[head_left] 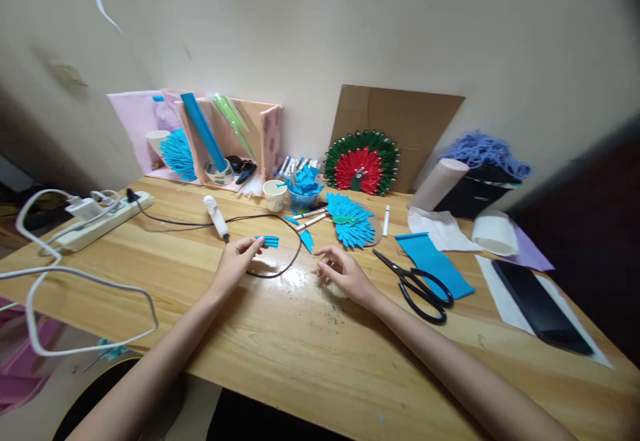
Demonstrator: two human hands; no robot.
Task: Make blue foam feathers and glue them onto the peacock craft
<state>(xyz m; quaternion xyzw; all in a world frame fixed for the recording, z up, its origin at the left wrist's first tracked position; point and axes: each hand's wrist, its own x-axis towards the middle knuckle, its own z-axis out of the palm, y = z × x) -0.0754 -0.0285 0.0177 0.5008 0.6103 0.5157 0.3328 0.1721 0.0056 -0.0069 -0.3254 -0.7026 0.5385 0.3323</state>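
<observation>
On the wooden desk point(280, 354), a blue paper strip piece point(269, 241) sits pinched at the left hand point(235, 261) fingertips — right hand point(343, 271) loosely curled, apparently empty — beside a black cable point(293, 258); black scissors point(417, 286) lie near.

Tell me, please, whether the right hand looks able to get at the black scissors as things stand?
Probably yes. The right hand rests open on the wooden table, and the black scissors lie just beside it to its right, with only bare tabletop between them. Nothing covers the handles.
</observation>
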